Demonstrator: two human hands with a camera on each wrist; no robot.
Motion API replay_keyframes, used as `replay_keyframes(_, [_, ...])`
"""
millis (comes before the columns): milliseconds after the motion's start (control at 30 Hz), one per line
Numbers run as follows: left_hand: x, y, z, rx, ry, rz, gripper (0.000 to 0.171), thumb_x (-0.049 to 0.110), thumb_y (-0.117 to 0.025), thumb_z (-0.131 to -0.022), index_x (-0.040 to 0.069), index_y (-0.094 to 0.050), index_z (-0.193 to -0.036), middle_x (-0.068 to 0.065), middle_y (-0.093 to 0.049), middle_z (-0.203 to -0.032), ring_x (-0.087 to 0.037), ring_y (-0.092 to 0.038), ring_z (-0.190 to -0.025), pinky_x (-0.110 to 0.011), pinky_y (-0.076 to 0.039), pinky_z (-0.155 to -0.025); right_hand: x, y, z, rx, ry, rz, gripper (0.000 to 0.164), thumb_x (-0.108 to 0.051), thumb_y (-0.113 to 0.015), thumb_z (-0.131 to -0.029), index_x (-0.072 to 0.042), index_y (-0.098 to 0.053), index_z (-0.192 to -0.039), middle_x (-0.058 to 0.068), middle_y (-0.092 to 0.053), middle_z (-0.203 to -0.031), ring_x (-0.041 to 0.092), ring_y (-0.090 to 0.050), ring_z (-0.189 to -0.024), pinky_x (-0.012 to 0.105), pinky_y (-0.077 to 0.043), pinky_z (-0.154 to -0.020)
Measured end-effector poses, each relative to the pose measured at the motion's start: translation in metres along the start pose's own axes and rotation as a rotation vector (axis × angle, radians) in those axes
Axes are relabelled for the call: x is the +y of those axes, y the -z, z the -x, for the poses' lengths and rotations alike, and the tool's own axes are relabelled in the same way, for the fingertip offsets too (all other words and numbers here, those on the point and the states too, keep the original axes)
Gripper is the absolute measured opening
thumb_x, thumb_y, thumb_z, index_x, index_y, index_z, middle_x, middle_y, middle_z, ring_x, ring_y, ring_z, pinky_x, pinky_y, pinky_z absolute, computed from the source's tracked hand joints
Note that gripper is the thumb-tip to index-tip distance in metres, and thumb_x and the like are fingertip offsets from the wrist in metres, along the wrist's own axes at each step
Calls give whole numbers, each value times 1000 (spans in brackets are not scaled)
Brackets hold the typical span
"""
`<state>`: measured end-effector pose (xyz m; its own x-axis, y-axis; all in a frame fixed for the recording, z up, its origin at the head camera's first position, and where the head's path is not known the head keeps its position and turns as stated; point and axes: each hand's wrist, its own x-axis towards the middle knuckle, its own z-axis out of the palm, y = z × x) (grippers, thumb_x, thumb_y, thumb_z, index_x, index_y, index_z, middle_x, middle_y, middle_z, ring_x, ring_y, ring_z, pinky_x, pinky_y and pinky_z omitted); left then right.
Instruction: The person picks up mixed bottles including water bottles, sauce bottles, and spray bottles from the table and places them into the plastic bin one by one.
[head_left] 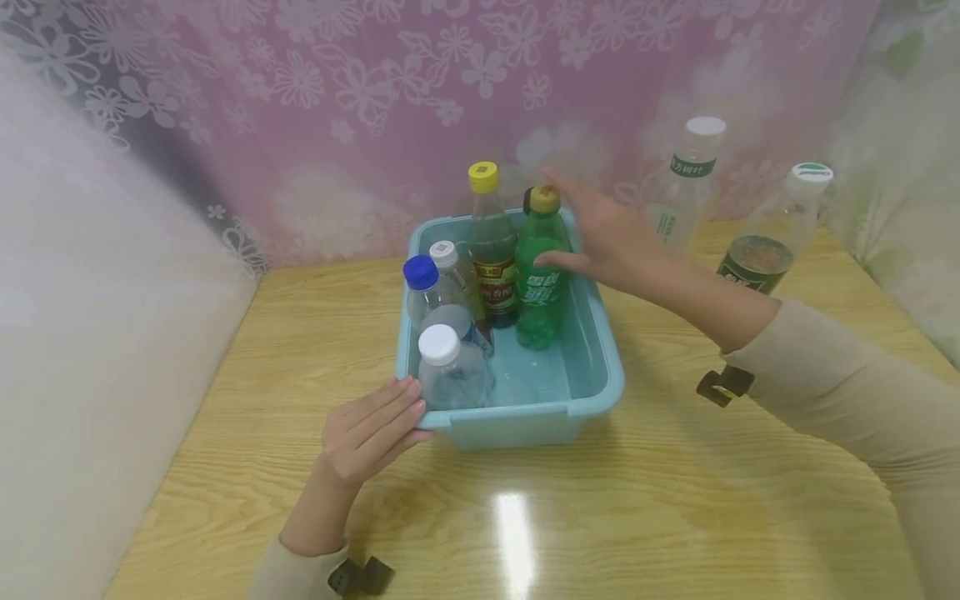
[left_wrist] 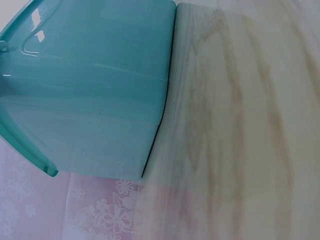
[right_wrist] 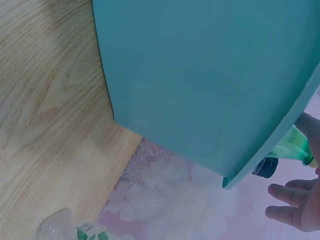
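A light blue plastic basin holds several bottles. Among them is an upright green plastic bottle with a yellow cap, towards the back right. My right hand is beside this bottle, thumb in front of it and fingers spread near its cap. In the right wrist view those fingers stand apart, past the basin's rim. A dark cap shows close to the green bottle, its bottle mostly hidden. At the front left corner, my left hand grips the basin's rim, fingers over the top and thumb below.
Along the basin's left side stand bottles with a white cap and a blue cap. A yellow-capped dark sauce bottle is at the back. Two clear bottles, one behind the other, stand on the wooden table at right.
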<state>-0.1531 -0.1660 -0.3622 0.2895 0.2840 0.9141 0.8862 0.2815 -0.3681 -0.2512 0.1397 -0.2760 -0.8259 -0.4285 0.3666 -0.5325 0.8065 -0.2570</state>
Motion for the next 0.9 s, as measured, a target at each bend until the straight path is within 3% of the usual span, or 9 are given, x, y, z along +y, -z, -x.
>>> replay_keyframes(100, [0,1,0,-5,3,2,19,17,-75,-81,-2,-74,-84,-18,-72,-81,-26,-72,-76,-37,-62,-57,1,3,2,0,-2,17,101,-44,-75,-79,-12,-13,-152,17,-35,-149,34,-59,-93,48,-56,-82])
replay_keyframes(167, [0,1,0,-8,6,2,19,17,-75,-81,-2,-74,-84,-18,-72,-81,-26,-72,-76,-36,-62,-57,2,6,3,-8,-22,21,101,-45,-74,-79,-13,-12,-152,16,-35,-150,33,-59,-85,45,-58,-70])
replay_keyframes(333, [0,1,0,-18,12,3,19,18,-75,-81,-1,-74,-85,-18,-72,-82,-26,-72,-78,-36,-62,-58,8,13,10,-17,-50,15,101,-46,-73,-79,-19,-10,-153,15,-35,-150,38,-57,-99,42,-54,-51])
replay_keyframes(433, [0,1,0,-18,9,0,19,18,-74,-81,-2,-74,-85,-18,-72,-82,-26,-72,-77,-36,-62,-58,13,14,14,7,-20,33,100,-44,-74,-79,-18,-12,-153,16,-37,-148,40,-55,-105,42,-53,-50])
replay_keyframes(500, [0,1,0,-19,6,-2,20,18,-74,-81,-2,-74,-85,-18,-72,-82,-26,-72,-77,-36,-62,-57,16,14,17,27,5,49,99,-41,-76,-79,-15,-15,-152,18,-39,-147,40,-56,-106,45,-56,-57])
replay_keyframes(567, [0,1,0,-20,5,-1,20,18,-74,-82,-2,-74,-85,-18,-72,-82,-26,-72,-77,-36,-62,-57,20,15,19,44,22,56,98,-39,-77,-78,-12,-17,-151,20,-40,-145,42,-54,-111,51,-57,-74])
replay_keyframes(667, [0,1,0,-21,6,2,19,18,-74,-82,-2,-74,-85,-18,-72,-83,-26,-72,-77,-36,-62,-57,25,16,23,59,29,54,96,-35,-78,-78,-8,-20,-150,23,-42,-143,44,-50,-118,57,-49,-95])
replay_keyframes(833, [1,0,-1,-18,8,1,19,17,-74,-82,-2,-74,-84,-18,-72,-82,-26,-72,-78,-36,-62,-57,35,18,30,136,109,97,97,-31,-83,-73,-6,-26,-147,25,-44,-141,45,-49,-119,59,-48,-96])
replay_keyframes(900, [1,0,-2,-16,9,-1,20,17,-74,-81,-2,-74,-84,-18,-72,-82,-26,-72,-78,-36,-62,-56,39,18,32,179,153,150,98,-31,-85,-70,-7,-29,-146,25,-46,-139,46,-54,-112,55,-57,-79])
